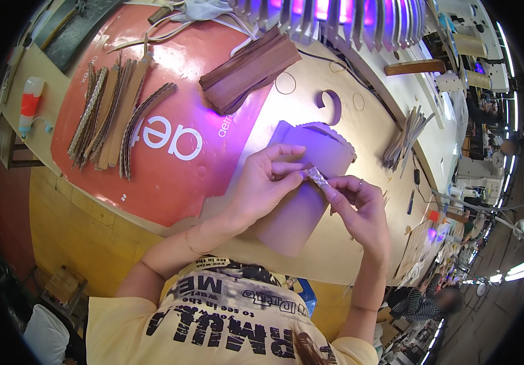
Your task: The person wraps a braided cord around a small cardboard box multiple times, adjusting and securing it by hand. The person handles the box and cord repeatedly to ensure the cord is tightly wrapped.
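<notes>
Between my two hands is a short strip with a pale, scaly or braided-looking face (317, 176). My left hand (265, 182) pinches its left end between thumb and fingers. On the other end, the thumb and fingertips of my right hand (359, 210) are closed. Beneath both hands lies a brownish sheet-like piece (292, 228), tinted violet by the lamp. Its far end has a scalloped edge strip (330, 135). My fingers hide part of the sheet and of the strip's ends.
Bundles of patterned strips (113, 112) and a stack of brown strips (250, 72) lie on a red sheet (171, 188). A glowing violet lamp with metal fins (341, 21) overhangs the far side. A curled brown strip (330, 106), thin sticks (406, 139) and a red-and-white bottle (30, 104) lie around.
</notes>
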`<state>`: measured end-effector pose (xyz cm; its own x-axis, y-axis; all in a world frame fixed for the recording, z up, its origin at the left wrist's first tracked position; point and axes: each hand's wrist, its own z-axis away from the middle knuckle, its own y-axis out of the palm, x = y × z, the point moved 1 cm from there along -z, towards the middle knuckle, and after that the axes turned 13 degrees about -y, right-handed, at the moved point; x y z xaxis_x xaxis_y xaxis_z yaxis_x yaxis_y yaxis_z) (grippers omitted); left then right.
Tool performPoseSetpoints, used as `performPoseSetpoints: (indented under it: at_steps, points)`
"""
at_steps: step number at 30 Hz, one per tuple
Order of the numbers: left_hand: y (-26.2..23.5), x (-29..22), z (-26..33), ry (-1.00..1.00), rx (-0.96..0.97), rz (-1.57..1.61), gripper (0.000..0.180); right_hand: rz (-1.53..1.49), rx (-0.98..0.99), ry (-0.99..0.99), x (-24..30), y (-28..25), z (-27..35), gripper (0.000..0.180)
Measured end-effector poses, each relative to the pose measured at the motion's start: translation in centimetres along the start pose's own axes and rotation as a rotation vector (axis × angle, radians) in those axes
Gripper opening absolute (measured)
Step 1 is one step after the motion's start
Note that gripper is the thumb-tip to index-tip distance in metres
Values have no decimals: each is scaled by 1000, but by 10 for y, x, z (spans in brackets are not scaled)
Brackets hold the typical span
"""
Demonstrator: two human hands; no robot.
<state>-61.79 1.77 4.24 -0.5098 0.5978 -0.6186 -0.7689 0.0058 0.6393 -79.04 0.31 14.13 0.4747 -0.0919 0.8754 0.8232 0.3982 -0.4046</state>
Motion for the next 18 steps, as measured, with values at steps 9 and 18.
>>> performPoseSetpoints:
  at_steps: [9, 18]
  points:
    - [-5, -4, 3, -36, 34, 5, 46, 168, -4, -22, 3, 9, -9, 20]
    - [-5, -4, 4, -42, 36, 17, 49, 164, -11, 5, 4, 10, -11, 20]
